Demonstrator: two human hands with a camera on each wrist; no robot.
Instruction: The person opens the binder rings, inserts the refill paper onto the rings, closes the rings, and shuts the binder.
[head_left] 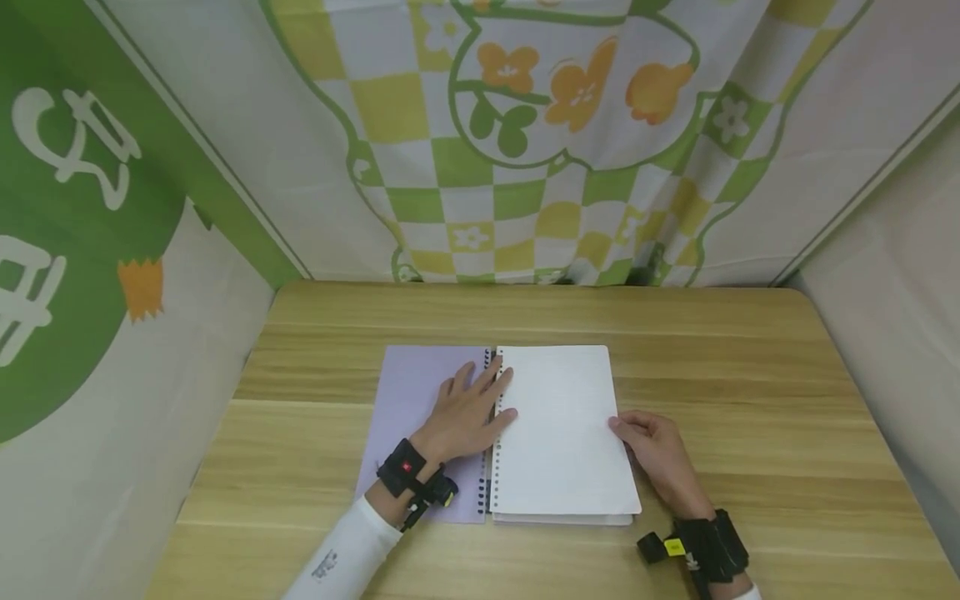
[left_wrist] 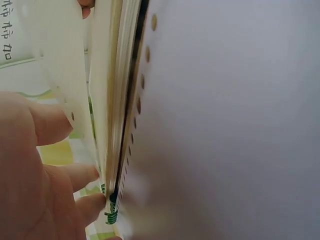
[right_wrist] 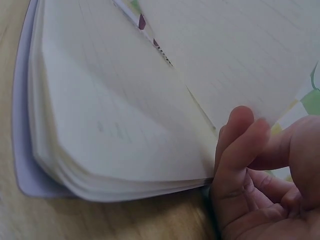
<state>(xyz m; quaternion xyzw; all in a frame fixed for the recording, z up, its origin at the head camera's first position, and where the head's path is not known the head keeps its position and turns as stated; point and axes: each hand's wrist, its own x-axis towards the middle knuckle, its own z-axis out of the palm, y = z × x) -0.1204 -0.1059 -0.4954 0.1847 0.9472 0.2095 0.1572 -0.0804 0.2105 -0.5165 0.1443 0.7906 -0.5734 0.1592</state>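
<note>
A loose-leaf notebook lies open on the table, its lilac cover [head_left: 420, 375] folded out to the left and a row of dark binder rings [head_left: 482, 500] along the spine. On its right side a white sheet [head_left: 558, 442] with punched holes down the left edge overlaps the stack of pages [right_wrist: 110, 125]. My left hand [head_left: 467, 417] spreads over the spine, fingertips on the sheet's punched edge. At the sheet's right edge, my right hand [head_left: 660, 454] pinches the paper between thumb and fingers. In the right wrist view, that sheet [right_wrist: 240, 55] stands raised from the pages beneath.
The wooden table [head_left: 750, 375] extends around the notebook on all sides. A checked, flowered curtain [head_left: 465, 183] hangs behind its far edge, and pale cloth walls [head_left: 892, 275] stand at both sides. Each wrist wears a black strap [head_left: 708, 546] with a small camera.
</note>
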